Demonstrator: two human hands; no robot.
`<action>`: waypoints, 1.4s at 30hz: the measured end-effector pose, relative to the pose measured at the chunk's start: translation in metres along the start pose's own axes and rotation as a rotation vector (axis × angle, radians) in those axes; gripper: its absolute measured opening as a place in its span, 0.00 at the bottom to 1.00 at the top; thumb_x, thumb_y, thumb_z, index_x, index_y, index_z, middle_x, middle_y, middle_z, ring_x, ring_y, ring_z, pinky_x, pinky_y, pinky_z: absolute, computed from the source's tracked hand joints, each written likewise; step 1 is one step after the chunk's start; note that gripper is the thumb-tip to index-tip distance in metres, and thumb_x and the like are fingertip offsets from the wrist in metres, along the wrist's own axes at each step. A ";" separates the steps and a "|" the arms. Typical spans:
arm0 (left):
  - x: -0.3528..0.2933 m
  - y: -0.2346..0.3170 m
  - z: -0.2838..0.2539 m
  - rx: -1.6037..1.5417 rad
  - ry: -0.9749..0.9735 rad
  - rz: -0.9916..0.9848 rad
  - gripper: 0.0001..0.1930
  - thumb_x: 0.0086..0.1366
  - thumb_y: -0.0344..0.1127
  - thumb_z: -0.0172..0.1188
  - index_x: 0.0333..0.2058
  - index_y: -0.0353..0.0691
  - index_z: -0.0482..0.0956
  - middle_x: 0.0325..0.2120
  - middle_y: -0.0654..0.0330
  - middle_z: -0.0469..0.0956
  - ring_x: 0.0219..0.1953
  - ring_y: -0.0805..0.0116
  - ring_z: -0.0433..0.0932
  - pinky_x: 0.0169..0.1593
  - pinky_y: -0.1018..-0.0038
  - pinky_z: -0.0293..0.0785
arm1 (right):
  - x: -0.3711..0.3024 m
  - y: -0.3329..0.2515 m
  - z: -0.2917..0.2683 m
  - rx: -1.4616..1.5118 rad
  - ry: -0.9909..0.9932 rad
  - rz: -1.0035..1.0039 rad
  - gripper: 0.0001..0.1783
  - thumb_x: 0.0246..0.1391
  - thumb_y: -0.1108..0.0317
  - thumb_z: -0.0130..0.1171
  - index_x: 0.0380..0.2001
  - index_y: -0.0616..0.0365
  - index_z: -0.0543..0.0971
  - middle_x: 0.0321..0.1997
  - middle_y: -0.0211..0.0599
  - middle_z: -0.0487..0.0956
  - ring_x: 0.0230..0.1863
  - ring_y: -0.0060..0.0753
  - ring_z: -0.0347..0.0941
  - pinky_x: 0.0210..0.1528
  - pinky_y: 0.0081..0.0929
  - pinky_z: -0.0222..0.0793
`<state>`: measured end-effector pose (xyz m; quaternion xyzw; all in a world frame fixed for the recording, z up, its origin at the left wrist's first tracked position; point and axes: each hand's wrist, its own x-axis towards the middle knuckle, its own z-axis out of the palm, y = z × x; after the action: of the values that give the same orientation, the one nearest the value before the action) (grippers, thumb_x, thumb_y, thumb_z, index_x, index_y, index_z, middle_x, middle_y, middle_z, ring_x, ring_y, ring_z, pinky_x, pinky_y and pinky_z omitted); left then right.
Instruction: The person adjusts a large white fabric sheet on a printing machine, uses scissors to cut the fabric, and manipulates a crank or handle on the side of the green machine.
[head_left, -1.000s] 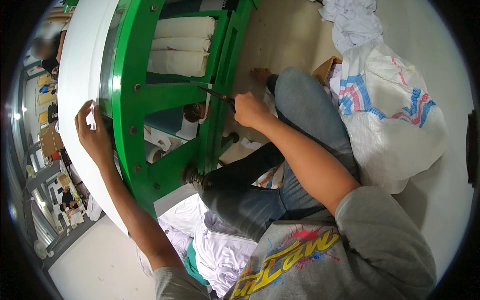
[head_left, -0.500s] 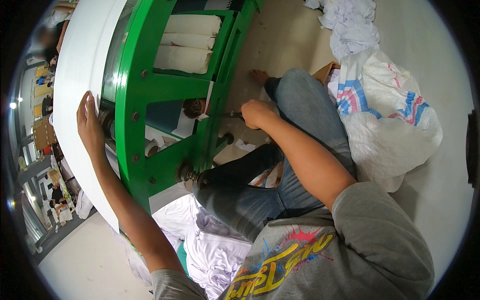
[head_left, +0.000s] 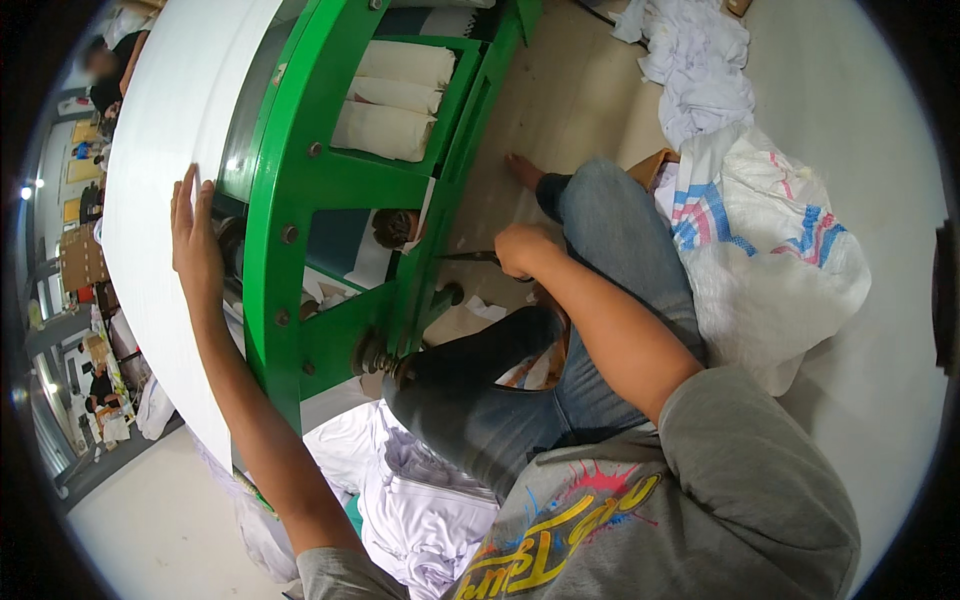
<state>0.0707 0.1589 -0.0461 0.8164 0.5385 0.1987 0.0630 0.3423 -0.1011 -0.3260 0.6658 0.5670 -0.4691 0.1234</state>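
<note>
Apparently for support, the left hand rests loosely open, fingers extended, on the white surface, with no held thing visible. The right hand is curled around dark scissors, likely steadying them; they point left from it toward the green frame between both hands.

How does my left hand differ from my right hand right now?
The left hand has its fingers extended, while the right hand is curled into a grip. The left hand lies at the white sheet; the right hand holds a dark pointed tool. The left hand is left of the green frame, the right hand to its right. Both are bare.
</note>
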 end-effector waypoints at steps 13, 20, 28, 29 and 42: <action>-0.001 0.005 -0.001 0.054 -0.068 0.021 0.33 0.80 0.66 0.48 0.77 0.64 0.71 0.81 0.44 0.59 0.85 0.48 0.51 0.81 0.39 0.39 | 0.015 -0.003 0.014 0.036 0.001 0.001 0.19 0.58 0.71 0.67 0.53 0.57 0.91 0.60 0.46 0.88 0.61 0.52 0.86 0.58 0.51 0.83; -0.005 0.021 -0.003 0.001 -0.052 0.024 0.33 0.81 0.64 0.51 0.76 0.58 0.72 0.80 0.42 0.60 0.84 0.46 0.54 0.82 0.48 0.41 | 0.020 0.000 0.020 0.023 0.026 -0.070 0.17 0.55 0.73 0.63 0.47 0.63 0.90 0.53 0.56 0.88 0.55 0.58 0.86 0.54 0.49 0.83; 0.000 0.027 -0.005 -0.092 -0.113 0.120 0.33 0.82 0.58 0.51 0.76 0.45 0.71 0.73 0.52 0.73 0.75 0.61 0.67 0.79 0.65 0.54 | 0.027 0.016 0.021 -0.075 -0.006 -0.143 0.20 0.53 0.67 0.62 0.47 0.62 0.89 0.52 0.60 0.87 0.54 0.63 0.85 0.57 0.53 0.81; -0.003 0.030 -0.011 -0.096 -0.100 0.107 0.32 0.82 0.58 0.51 0.75 0.44 0.72 0.71 0.50 0.74 0.74 0.59 0.69 0.78 0.64 0.57 | 0.038 0.023 0.030 -0.080 0.012 -0.171 0.22 0.53 0.67 0.61 0.51 0.61 0.88 0.53 0.59 0.87 0.55 0.64 0.84 0.59 0.52 0.80; -0.005 0.037 -0.009 -0.040 -0.025 0.120 0.34 0.81 0.60 0.53 0.70 0.37 0.75 0.68 0.43 0.77 0.70 0.49 0.75 0.74 0.60 0.67 | 0.055 0.035 0.042 -0.113 0.081 -0.218 0.36 0.44 0.70 0.70 0.62 0.54 0.83 0.50 0.61 0.86 0.54 0.65 0.83 0.58 0.50 0.79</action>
<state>0.0966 0.1380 -0.0272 0.8483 0.4835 0.2028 0.0741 0.3480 -0.1066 -0.4038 0.6106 0.6659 -0.4199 0.0863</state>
